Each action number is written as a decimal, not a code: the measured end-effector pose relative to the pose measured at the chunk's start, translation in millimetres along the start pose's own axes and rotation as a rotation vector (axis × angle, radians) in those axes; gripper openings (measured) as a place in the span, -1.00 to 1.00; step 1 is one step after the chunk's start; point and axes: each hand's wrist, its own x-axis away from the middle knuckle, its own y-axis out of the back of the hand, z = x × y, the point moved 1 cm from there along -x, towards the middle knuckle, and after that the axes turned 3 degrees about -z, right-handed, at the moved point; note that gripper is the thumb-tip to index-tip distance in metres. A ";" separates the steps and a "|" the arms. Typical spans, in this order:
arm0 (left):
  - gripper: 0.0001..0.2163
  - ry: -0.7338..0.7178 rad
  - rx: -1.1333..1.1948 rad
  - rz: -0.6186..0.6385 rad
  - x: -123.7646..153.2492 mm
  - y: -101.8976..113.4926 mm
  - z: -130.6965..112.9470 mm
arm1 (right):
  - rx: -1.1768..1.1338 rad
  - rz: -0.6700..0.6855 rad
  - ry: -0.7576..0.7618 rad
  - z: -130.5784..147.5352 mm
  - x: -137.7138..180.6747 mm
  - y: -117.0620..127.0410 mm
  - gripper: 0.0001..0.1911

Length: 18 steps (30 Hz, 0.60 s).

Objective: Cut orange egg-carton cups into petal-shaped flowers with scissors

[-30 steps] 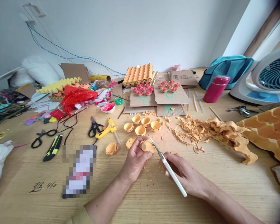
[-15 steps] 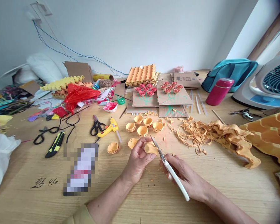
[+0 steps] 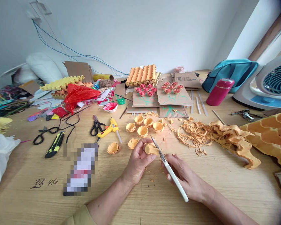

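table (image 3: 224,193): cluttered | left hand (image 3: 137,161): fingers curled in, pinching the cup (image 3: 151,149) just above the table | right hand (image 3: 187,178): wrapped round the scissors (image 3: 175,182), blades at the cup's rim | I judge: small snips, turn the cup, thumb clear of blades

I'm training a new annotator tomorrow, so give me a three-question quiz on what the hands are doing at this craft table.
1. What does the left hand hold? A) glue gun B) orange carton cup C) red bag
2. True or false: the right hand holds black-handled scissors.
3. Fill in: the pile of carton scraps lies on the person's ____ side.
Key: 1 B. 2 False: it holds white-handled scissors. 3 Right.
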 end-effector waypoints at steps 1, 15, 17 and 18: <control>-0.62 0.005 -0.001 -0.004 -0.2 0.1 -0.1 | -0.005 -0.004 0.002 0.5 -0.2 0.2 -0.80; -0.57 0.049 0.106 -0.024 -3.1 0.8 -3.4 | -0.037 0.000 -0.004 -0.6 0.3 2.9 -0.67; -0.58 0.044 0.122 -0.022 -3.5 1.5 -2.8 | -0.037 0.005 -0.008 0.3 0.3 3.1 -0.66; -0.58 0.042 0.127 -0.021 -3.5 1.7 -2.4 | -0.038 0.006 -0.009 0.8 0.3 3.2 -0.66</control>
